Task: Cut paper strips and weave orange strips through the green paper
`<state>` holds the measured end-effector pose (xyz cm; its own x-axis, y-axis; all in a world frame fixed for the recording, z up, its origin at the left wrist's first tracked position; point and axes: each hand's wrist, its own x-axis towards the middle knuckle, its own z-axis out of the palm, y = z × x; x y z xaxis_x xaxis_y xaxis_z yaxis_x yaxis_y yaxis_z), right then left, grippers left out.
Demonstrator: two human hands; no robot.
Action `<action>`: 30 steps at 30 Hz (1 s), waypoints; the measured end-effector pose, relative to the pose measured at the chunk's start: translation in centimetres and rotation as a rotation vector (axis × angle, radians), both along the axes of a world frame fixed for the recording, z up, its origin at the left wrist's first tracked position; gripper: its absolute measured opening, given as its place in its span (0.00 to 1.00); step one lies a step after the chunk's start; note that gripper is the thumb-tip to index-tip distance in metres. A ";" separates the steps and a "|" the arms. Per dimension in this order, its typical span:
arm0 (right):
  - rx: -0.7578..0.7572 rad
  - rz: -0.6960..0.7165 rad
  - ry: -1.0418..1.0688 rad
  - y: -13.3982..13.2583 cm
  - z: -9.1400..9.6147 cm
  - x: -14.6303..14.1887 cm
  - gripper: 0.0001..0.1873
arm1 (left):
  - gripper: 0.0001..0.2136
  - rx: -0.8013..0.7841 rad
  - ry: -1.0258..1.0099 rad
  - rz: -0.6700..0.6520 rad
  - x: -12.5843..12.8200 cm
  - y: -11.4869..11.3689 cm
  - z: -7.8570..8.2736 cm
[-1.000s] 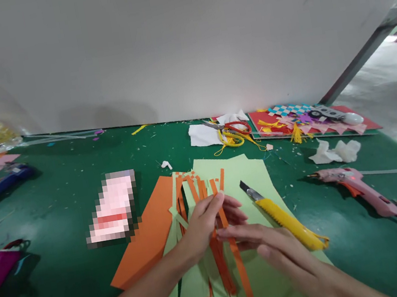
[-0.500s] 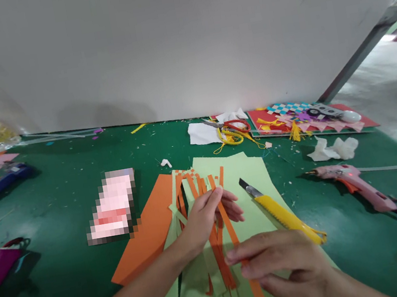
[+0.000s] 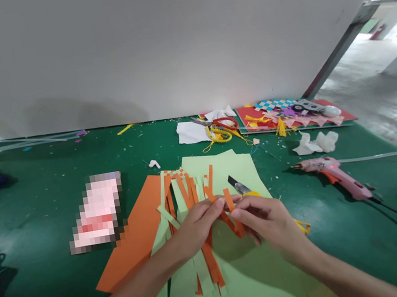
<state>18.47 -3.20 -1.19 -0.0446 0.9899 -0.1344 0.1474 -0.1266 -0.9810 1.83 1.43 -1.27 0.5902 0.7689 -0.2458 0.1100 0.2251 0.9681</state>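
Observation:
A weave of orange and light green paper strips (image 3: 185,191) lies on a light green sheet (image 3: 249,271) on the green table. My left hand (image 3: 196,225) rests on the strips, fingers curled, its thumb and forefinger pressing an orange strip. My right hand (image 3: 267,220) pinches the same orange strip (image 3: 232,214) and bends it up near the left fingertips. A yellow utility knife (image 3: 241,191) lies partly hidden behind my right hand.
An orange sheet (image 3: 133,240) lies left of the weave. A pink glue gun (image 3: 330,172) with its cord is at right. Red scissors (image 3: 223,125), white paper, crumpled tissue (image 3: 314,143) and a red board with paper scraps (image 3: 292,115) sit near the wall. A blurred pink item (image 3: 97,211) lies left.
My right hand moved up from the strip's lower end to meet my left hand, folding the orange strip upward. The view shifted slightly right.

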 end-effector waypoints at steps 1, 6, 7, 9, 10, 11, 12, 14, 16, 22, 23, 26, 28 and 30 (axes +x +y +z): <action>-0.057 0.002 0.013 0.0 -0.1 0.0 0.15 | 0.18 0.003 -0.006 -0.021 0.1 0.0 0.2; -0.135 0.019 0.039 0.1 -0.1 -0.3 0.17 | 0.17 0.105 -0.047 -0.109 0.2 0.0 0.5; -0.141 0.021 0.050 0.2 -0.1 -0.4 0.17 | 0.17 0.118 -0.039 -0.106 0.1 0.0 0.4; -0.160 0.019 0.077 0.3 -0.1 -0.3 0.17 | 0.18 0.128 0.001 -0.076 0.0 -0.1 0.2; -0.168 0.015 0.090 0.3 -0.1 -0.2 0.17 | 0.19 0.131 0.023 -0.067 -0.1 -0.1 0.1; -0.171 0.011 0.100 0.3 -0.1 -0.2 0.17 | 0.19 0.133 0.038 -0.070 -0.1 -0.1 0.0; -0.169 0.008 0.106 0.3 0.0 -0.1 0.17 | 0.19 0.138 0.043 -0.083 -0.1 -0.1 0.0; -0.155 0.008 0.096 0.3 0.0 -0.1 0.17 | 0.19 0.148 0.035 -0.113 -0.1 -0.1 0.0; -0.135 0.020 0.074 0.2 -0.1 -0.2 0.16 | 0.18 0.155 0.027 -0.118 0.0 0.0 0.1; -0.085 0.033 -0.010 0.3 -0.6 -0.4 0.17 | 0.20 0.095 0.011 -0.081 0.2 0.0 0.1; -0.078 0.037 -0.031 0.3 -0.6 -0.4 0.16 | 0.20 0.093 0.010 -0.070 0.2 0.0 0.0; -0.013 0.056 -0.151 0.2 -0.6 -0.4 0.13 | 0.19 0.112 0.021 -0.050 0.2 0.1 -0.3; 0.043 0.067 -0.235 0.1 -0.7 -0.5 0.13 | 0.18 0.134 0.030 -0.058 0.2 0.2 -0.4; 0.058 0.082 -0.266 0.1 -0.9 -0.5 0.17 | 0.18 0.148 0.023 -0.064 0.1 0.3 -0.3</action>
<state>17.99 -3.14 -2.07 -0.0955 0.9909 -0.0950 0.4081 -0.0480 -0.9117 1.97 1.71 -1.61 0.6347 0.7587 -0.1467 0.1422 0.0720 0.9872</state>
